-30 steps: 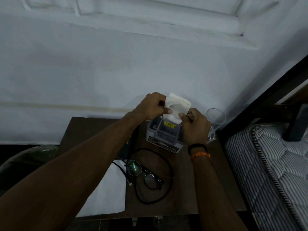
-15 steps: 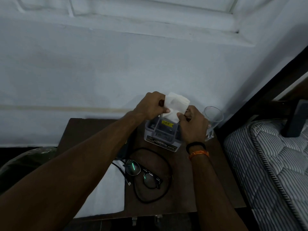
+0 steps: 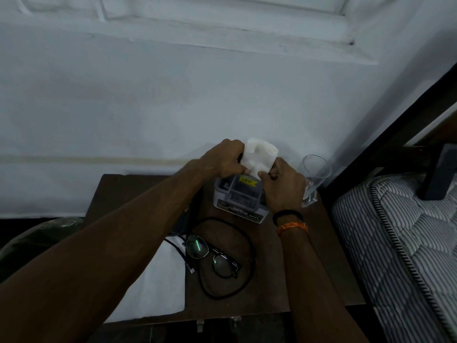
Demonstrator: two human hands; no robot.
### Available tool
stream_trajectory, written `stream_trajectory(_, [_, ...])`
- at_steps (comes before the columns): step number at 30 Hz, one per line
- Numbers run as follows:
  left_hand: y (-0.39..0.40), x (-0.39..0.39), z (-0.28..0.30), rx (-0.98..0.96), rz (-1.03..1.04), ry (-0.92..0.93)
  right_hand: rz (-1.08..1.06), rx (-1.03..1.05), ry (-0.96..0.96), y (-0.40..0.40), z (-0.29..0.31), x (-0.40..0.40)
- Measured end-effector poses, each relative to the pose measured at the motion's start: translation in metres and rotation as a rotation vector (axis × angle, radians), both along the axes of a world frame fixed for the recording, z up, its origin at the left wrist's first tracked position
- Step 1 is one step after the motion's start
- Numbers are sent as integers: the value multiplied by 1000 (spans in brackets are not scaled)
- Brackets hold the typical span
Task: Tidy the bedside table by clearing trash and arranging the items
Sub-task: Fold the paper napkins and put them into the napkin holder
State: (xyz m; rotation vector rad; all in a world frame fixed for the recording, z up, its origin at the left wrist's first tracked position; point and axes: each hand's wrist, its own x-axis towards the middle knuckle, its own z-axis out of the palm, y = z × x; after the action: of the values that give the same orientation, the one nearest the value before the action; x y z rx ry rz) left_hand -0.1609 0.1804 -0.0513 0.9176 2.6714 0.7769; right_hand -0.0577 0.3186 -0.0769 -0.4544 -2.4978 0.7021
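A folded white tissue wad [image 3: 259, 157] sits pinched between both hands above a grey plastic tissue box [image 3: 239, 198] with a yellow sticker, at the far edge of the dark brown wooden worktop [image 3: 284, 263]. The left hand [image 3: 226, 158] has its grip closed on the wad's left edge; the right hand [image 3: 283, 185], wearing black and orange wrist bands, is closed on its lower right corner. Just right of the box stands a clear drinking glass [image 3: 315, 175]. Nearer on the worktop lie black-framed eyeglasses [image 3: 212, 256] inside a loop of black cable [image 3: 247, 276], with a white sheet [image 3: 153, 288] at the near left. A pale painted wall [image 3: 173, 95] rises behind, and a striped quilted mattress [image 3: 400, 243] lies to the right.
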Motion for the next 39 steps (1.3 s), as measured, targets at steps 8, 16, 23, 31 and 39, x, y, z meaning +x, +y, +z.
stream_trajectory(8, [-3, 4, -1, 71, 72, -43, 32, -44, 7, -3, 0, 3])
stream_trajectory(16, [-26, 9, 4, 57, -199, -439, 23, -100, 131, 2, 5, 3])
stream_trajectory(23, [-31, 12, -10, 73, -180, -266, 84, 29, 60, 5, -3, 0])
stream_trajectory(31, [-33, 22, -23, 190, -47, -176, 88, 79, 25, 1, -15, -8])
stream_trajectory(39, [-33, 18, -13, 374, 99, -148, 44, -213, 258, -6, 6, -5])
